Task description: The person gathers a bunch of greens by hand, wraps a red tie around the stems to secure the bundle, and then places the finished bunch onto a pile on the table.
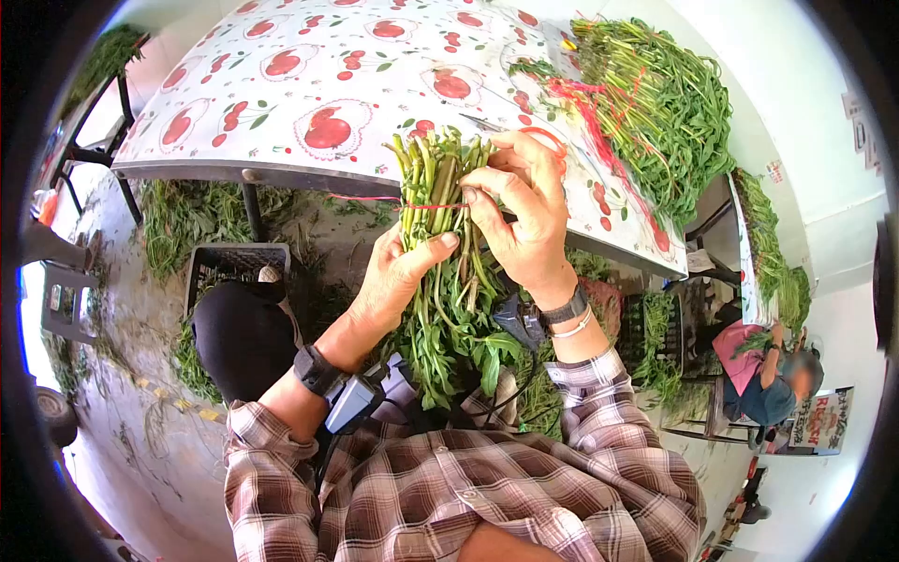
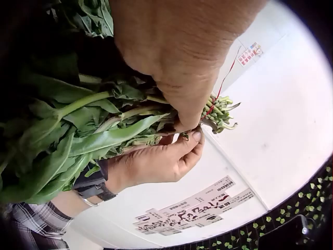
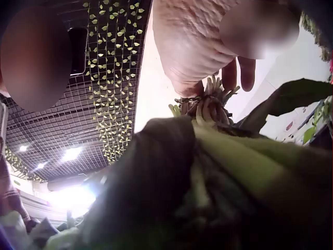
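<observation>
A bundle of leafy green stems (image 1: 433, 178) is held upright, cut ends up, at the table's front edge. Round its upper part runs a thin red tie (image 1: 433, 206), also visible in the left wrist view as a red strand (image 2: 210, 108). My left hand (image 1: 398, 272) grips the bundle below the tie, thumb across the stems. My right hand (image 1: 526, 211) pinches at the tie on the bundle's right side with thumb and index finger. In the right wrist view leaves cover much of the picture, with stem ends (image 3: 210, 107) beneath a hand (image 3: 197, 47).
The table (image 1: 365, 103) has a fruit-patterned cover. On it lie orange-handled scissors (image 1: 546, 140), red strands (image 1: 599, 131) and a large heap of greens (image 1: 670, 112). Below stand a black crate (image 1: 239, 253) and loose greens (image 1: 187, 220). Another person (image 1: 763, 375) sits at the right.
</observation>
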A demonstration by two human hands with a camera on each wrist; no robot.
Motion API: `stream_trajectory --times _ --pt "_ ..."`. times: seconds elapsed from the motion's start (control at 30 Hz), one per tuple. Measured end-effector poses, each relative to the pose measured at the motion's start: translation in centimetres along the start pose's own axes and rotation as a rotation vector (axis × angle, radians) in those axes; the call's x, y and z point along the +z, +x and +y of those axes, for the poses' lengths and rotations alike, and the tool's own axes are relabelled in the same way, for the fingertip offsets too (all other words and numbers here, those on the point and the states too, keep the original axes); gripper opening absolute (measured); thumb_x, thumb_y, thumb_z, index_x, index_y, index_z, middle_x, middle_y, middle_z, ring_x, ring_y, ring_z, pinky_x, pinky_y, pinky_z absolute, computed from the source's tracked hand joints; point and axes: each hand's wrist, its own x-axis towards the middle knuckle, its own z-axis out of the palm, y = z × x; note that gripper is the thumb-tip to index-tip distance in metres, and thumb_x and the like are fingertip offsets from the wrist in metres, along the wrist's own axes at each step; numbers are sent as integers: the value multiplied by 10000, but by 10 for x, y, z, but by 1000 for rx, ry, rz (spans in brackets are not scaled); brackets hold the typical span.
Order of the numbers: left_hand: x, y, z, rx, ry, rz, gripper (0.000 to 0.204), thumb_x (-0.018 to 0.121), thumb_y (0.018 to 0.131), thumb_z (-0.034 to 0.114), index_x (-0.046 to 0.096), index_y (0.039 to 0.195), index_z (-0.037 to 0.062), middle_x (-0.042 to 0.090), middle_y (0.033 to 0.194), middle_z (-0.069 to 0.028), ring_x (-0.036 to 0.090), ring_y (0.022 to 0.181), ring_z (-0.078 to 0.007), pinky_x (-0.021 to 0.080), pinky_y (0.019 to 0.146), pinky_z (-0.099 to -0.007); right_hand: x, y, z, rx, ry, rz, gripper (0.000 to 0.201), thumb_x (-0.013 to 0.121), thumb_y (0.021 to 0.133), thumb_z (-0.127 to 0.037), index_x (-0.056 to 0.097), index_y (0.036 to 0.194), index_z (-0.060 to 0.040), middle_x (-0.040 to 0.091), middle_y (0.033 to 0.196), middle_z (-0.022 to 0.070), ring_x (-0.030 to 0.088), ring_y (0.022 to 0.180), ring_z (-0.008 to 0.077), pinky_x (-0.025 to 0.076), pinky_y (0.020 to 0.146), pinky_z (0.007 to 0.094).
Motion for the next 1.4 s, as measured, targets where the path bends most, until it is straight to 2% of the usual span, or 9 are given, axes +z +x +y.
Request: stream_trajectory --times 0.37,0.5,0.6,0.7,0.83,1.0,1.07,1.17,1.4 --pt "-2 -1 1 23 39 54 340 643 833 166 577 1136 26 601 994 14 509 899 -61 412 830 -249 2 3 2 5 44 -47 198 672 735 21 610 915 -32 499 1132 139 591 953 247 515 757 322" --pt "-4 -1 -1 37 44 20 347 662 826 124 578 1148 27 603 980 23 529 862 -57 438 791 -240 4 -3 5 173 154 -72 469 694 768 -46 493 1192 -37 433 1281 118 555 1026 205 485 876 352" --pt "-5 1 -5 31 43 -15 354 700 806 79 587 1139 30 622 979 27 545 871 -50 454 804 -237 1 -4 4 330 357 -7 715 767 712 -75 392 1321 -86 459 1269 108 489 1122 237 438 908 355" --pt "-6 1 -9 47 57 -57 355 735 784 54 600 1112 28 638 989 29 548 894 -36 463 815 -226 -2 -1 -7 662 1108 -187 885 806 706 -106 265 1406 -56 476 1259 75 526 1082 163 456 892 290" --pt "-11 2 -14 -60 197 -152 359 751 779 78 597 1099 26 638 988 30 555 898 -32 473 806 -221 3 -2 -7 700 1141 -293 829 792 681 -12 333 1370 -46 512 1153 50 541 1042 129 457 888 274" --pt "-11 3 -5 -83 198 -204 534 796 731 99 528 1186 16 614 1069 -14 557 978 -78 477 870 -267 5 -8 -16 689 1004 -250 409 672 761 -46 527 1143 -39 555 1002 10 531 951 91 451 821 246" --pt "-16 5 -1 -134 312 -212 730 849 671 163 451 1260 0 573 1153 -52 530 1046 -107 461 904 -289 6 -10 -17 698 1016 -256 404 671 760 -44 526 1137 -40 554 989 7 529 936 86 448 814 244" --pt "-12 1 7 -92 248 -231 756 861 654 188 450 1256 -12 577 1142 -52 532 1031 -104 462 894 -284 12 -12 -23 703 1022 -231 375 658 761 -33 525 1111 -41 550 952 -1 517 884 71 441 793 235" --pt "-15 2 5 -88 363 -244 503 817 684 139 571 1108 24 627 1016 -29 570 899 -94 490 809 -279 25 -18 -28 692 1001 -125 389 661 756 -6 529 1121 -30 546 999 10 525 936 91 442 832 253"
